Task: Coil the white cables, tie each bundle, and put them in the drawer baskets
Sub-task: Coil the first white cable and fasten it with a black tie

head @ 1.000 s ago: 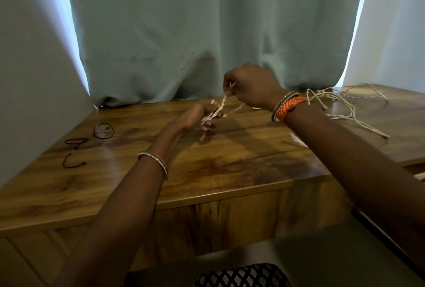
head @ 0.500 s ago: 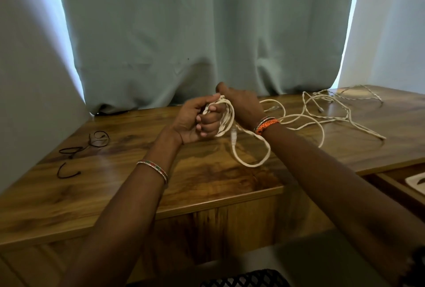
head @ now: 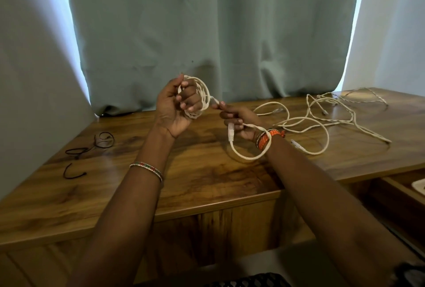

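Note:
My left hand (head: 178, 107) is raised above the wooden desk (head: 197, 181) and grips a coil of white cable (head: 202, 96) wound round its fingers. To its right, my right hand (head: 239, 121) pinches the free run of that cable, whose plug end (head: 231, 133) hangs below the palm; a loop of it circles my wrist. More loose white cables (head: 322, 116) lie tangled on the desk at the right. An open drawer (head: 400, 192) shows at the right edge with a white basket corner (head: 419, 186) inside.
Black ties (head: 92, 146) lie on the left part of the desk. A grey-green curtain (head: 207, 33) hangs right behind the desk. A black mesh object (head: 248, 281) sits at the bottom edge of the view.
My hands have drawn apart: the left has lifted with the coil, the right has moved right and down along the cable. The view has tilted slightly.

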